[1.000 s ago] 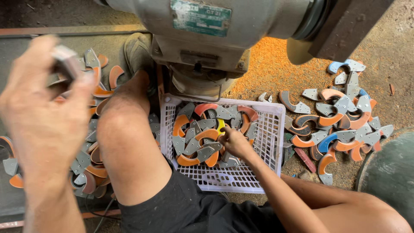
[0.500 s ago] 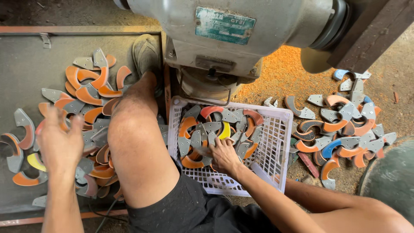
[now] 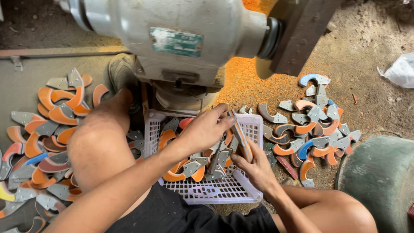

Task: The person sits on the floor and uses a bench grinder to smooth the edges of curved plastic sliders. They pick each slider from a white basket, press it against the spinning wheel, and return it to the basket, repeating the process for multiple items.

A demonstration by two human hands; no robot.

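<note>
The left hand (image 3: 206,128) has come from the 9 o'clock pile to join the right hand (image 3: 254,166), both now holding one curved orange-and-grey handle piece (image 3: 241,138) above the white plastic basket (image 3: 224,190).

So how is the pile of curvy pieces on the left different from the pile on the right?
The left pile lies on a flat grey sheet and spreads wide; the right pile sits on sandy ground dusted orange and is smaller. The left pile is partly hidden by the person's knee; the right pile lies in the open. Both hold curved grey and orange pieces with a few blue ones.
</note>
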